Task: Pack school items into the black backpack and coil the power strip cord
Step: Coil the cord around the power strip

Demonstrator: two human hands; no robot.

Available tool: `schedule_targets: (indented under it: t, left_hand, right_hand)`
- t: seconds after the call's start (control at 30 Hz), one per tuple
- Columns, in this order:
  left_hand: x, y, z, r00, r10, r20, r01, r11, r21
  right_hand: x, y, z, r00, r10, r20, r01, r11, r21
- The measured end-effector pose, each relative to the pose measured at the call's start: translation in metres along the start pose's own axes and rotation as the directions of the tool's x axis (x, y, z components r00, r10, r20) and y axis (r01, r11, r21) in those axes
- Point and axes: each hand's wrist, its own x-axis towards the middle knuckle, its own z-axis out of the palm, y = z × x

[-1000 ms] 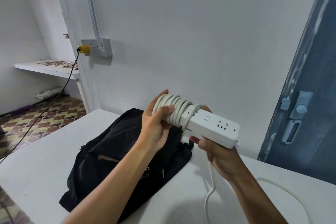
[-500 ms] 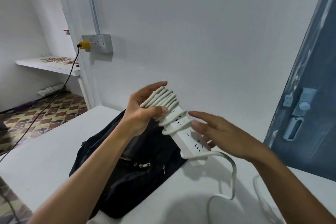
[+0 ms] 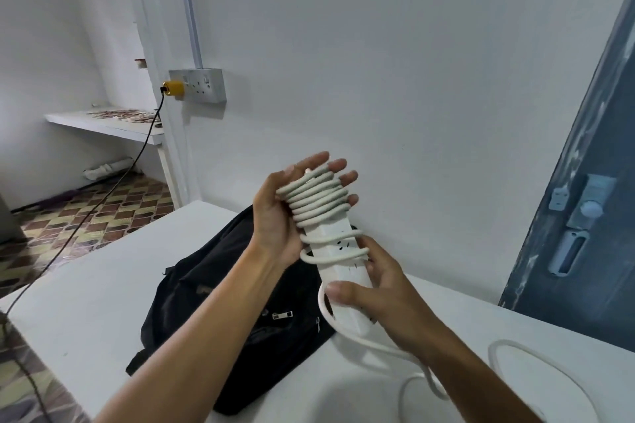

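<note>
Backpack (image 3: 220,306) on white table (image 3: 86,292), tiled floor (image 3: 103,216) beyond.

power strip (image 3: 338,261) above table (image 3: 86,302) | backpack (image 3: 220,312) left, on table

The power strip (image 3: 338,261) is white with small dark socket slots, and its cord (image 3: 318,199) is a pale off-white, wound in close rings round the strip's upper end. The backpack (image 3: 213,288) at 7 o'clock of the strip is plain black, with a silvery zipper pull (image 3: 282,315). The desk (image 3: 89,288) is flat white. The wall (image 3: 395,62) is white with a faint blue cast. At 10 o'clock the wall socket (image 3: 202,85) is white, carrying a yellow plug (image 3: 173,89) with a black cable (image 3: 103,196). The floor (image 3: 92,213) at 9 o'clock bears a tile pattern of brown, yellow and cream shapes. The door (image 3: 591,203) at 3 o'clock is dull blue-grey, streaked paler, with a light grey lock (image 3: 584,209).
</note>
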Motion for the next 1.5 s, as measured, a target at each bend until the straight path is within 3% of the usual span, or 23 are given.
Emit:
schedule_targets:
  t: [0.2,0.3,0.43,0.57,0.7,0.8,0.9,1.1,1.27,1.5]
  left_hand:
    - [0.005,-0.008,-0.003,0.986,-0.146,0.079,0.14,0.987,0.08]
    - [-0.001,-0.024,-0.002,0.961,-0.244,0.133,0.251,0.967,-0.041]
    - [0.0,-0.025,0.003,0.966,-0.235,0.112,0.238,0.971,-0.011]
    - [0.003,-0.023,0.001,0.988,-0.154,-0.022,0.155,0.987,0.046]
    - [0.002,-0.017,0.003,0.974,0.041,-0.224,0.051,0.918,0.392]
    - [-0.002,-0.016,0.007,0.967,0.146,-0.21,-0.002,0.825,0.565]
    - [-0.005,-0.022,0.01,0.96,0.118,-0.254,0.037,0.846,0.531]
    - [-0.018,-0.038,0.007,0.922,0.128,-0.365,0.08,0.861,0.503]
    - [-0.022,-0.043,0.012,0.911,0.109,-0.397,0.082,0.896,0.436]
    - [-0.03,-0.045,0.001,0.919,0.075,-0.386,0.117,0.885,0.45]
  right_hand:
    - [-0.004,0.003,0.013,0.977,-0.147,-0.156,0.143,0.989,-0.039]
    - [0.001,0.004,0.017,0.928,-0.212,-0.305,0.202,0.977,-0.064]
    - [0.005,0.002,0.017,0.906,-0.236,-0.351,0.212,0.972,-0.105]
    - [0.009,-0.001,0.011,0.905,-0.261,-0.335,0.203,0.959,-0.199]
    - [0.008,-0.001,0.003,0.91,-0.26,-0.322,0.15,0.932,-0.329]
    - [0.009,0.003,0.0,0.917,-0.233,-0.324,0.073,0.897,-0.437]
    - [0.011,0.001,-0.001,0.928,-0.185,-0.325,-0.01,0.857,-0.515]
    - [0.019,-0.013,-0.013,0.982,0.068,-0.178,-0.133,0.914,-0.383]
    - [0.024,-0.016,-0.02,0.983,0.12,-0.139,-0.156,0.943,-0.293]
    - [0.028,-0.019,-0.025,0.994,0.083,-0.064,-0.103,0.902,-0.42]
